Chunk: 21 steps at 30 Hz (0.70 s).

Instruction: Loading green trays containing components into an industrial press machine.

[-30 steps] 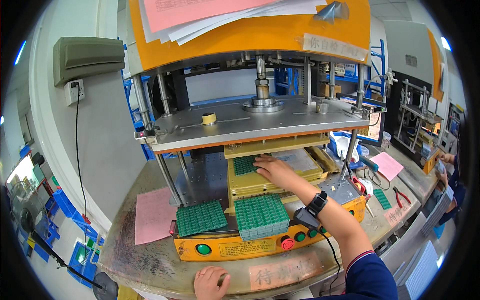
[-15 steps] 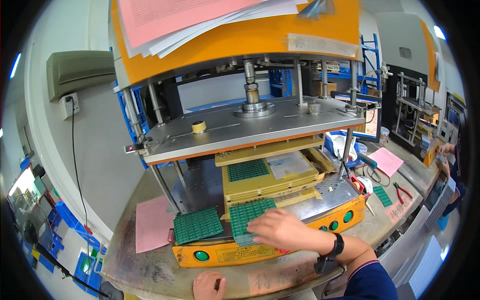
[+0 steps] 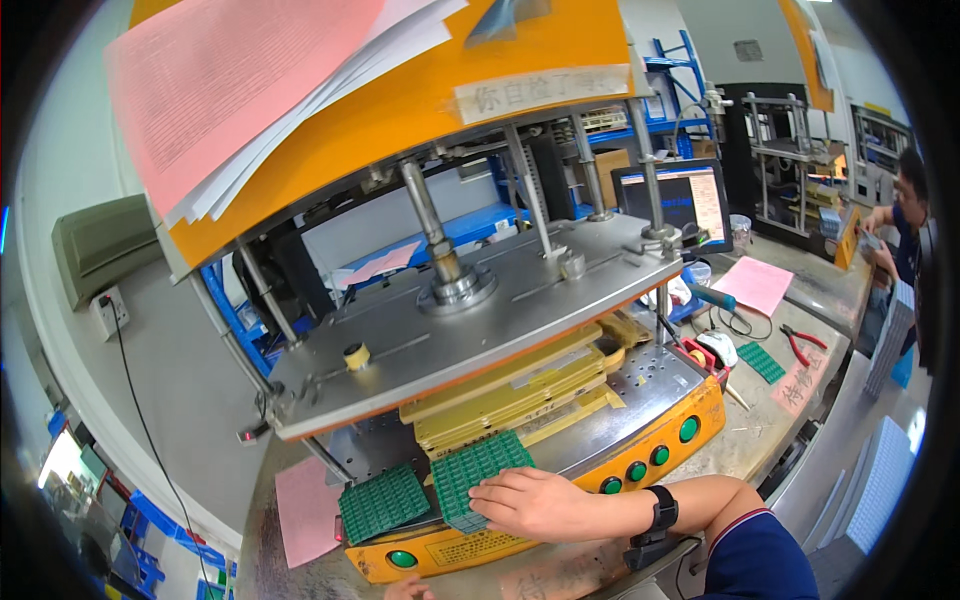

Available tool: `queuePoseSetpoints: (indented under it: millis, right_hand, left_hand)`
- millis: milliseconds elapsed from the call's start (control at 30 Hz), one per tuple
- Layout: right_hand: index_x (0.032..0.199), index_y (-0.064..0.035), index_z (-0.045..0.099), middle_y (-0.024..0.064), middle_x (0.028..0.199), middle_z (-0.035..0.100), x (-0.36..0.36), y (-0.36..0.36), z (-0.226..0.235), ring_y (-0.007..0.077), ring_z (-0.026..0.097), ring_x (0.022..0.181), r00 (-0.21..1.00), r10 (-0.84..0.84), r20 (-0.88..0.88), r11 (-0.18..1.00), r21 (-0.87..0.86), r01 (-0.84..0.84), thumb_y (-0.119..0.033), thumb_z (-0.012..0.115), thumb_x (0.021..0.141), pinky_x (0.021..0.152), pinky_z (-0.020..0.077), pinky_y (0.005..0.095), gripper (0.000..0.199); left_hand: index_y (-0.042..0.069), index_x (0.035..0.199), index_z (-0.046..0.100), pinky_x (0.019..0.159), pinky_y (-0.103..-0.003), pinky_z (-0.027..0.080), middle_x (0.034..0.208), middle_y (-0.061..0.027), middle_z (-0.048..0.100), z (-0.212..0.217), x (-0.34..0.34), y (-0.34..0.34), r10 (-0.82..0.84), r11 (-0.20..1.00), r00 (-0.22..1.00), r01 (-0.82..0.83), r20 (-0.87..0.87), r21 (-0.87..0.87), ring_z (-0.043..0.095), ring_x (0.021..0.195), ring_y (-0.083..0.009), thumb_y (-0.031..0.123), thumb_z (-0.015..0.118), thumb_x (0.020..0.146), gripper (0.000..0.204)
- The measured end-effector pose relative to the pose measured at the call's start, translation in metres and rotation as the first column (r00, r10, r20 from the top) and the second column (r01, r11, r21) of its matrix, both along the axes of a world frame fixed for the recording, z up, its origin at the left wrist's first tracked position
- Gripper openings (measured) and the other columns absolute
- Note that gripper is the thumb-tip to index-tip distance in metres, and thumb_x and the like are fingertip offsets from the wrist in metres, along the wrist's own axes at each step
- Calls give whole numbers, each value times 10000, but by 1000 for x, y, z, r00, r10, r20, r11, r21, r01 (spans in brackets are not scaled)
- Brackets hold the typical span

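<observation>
My right hand [image 3: 530, 503] grips the right side of a stack of green circuit board panels [image 3: 478, 470], its fingers bent over the near right edge. The stack rests at the front of the orange press base [image 3: 660, 430]. Left of it lies a second group of green panels [image 3: 384, 503], set at an angle. My left hand [image 3: 408, 590] shows only in part at the bottom edge, in front of the base; its fingers are mostly cut off. Behind the stack, the yellow fixture [image 3: 510, 398] sits under the press's steel plate [image 3: 480, 310].
Green buttons [image 3: 402, 559] line the base's front. Pink paper [image 3: 305, 510] lies at left. At right are red-handled pliers [image 3: 803, 345], a small green panel [image 3: 761, 362], another pink sheet [image 3: 757, 285] and a monitor [image 3: 680, 205]. A co-worker [image 3: 905, 220] is at the far right.
My view has turned and tilted. The press plate now sits lower over the fixture, hiding the green panel inside. My right hand stays at the stack; my left hand has mostly left the view.
</observation>
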State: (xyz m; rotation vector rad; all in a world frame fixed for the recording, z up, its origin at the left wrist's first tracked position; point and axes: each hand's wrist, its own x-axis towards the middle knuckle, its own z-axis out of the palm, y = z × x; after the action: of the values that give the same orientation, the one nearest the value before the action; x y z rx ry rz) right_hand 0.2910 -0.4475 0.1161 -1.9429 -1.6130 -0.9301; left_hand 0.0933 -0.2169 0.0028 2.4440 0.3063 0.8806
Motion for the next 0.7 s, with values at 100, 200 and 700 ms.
queuePoseSetpoints:
  millis: [100, 200, 700]
  right_hand:
    - [1114, -32, 616, 87, 1194, 638, 1, 2, -4, 235, 598, 1113, 1000, -24, 19, 1000, 14, 23, -204, 646, 822, 945, 474, 351, 341]
    - [1179, -43, 600, 87, 1255, 620, 1, 4, -8, 234, 580, 1154, 999, -52, -10, 998, -21, 52, -253, 674, 856, 992, 463, 357, 393]
    - [1059, -49, 602, 66, 1133, 637, 3, 10, -13, 213, 598, 1046, 995, -41, 95, 991, 129, 28, -154, 588, 800, 892, 476, 316, 280]
  left_hand:
    - [24, 978, 645, 875, -460, 460, 1042, -173, 667, 3, 3, -3, -17, 994, 985, 34, -170, 101, 603, 957, -391, 161, 605, 916, 156]
    - [22, 944, 651, 806, -454, 477, 984, -161, 682, 10, 11, -6, -119, 963, 992, 105, 41, 250, 623, 886, -387, 153, 607, 911, 142]
    - [31, 943, 665, 782, -468, 462, 943, -180, 672, 7, 5, -7, -58, 962, 998, 66, -39, 265, 607, 895, -386, 177, 624, 927, 153]
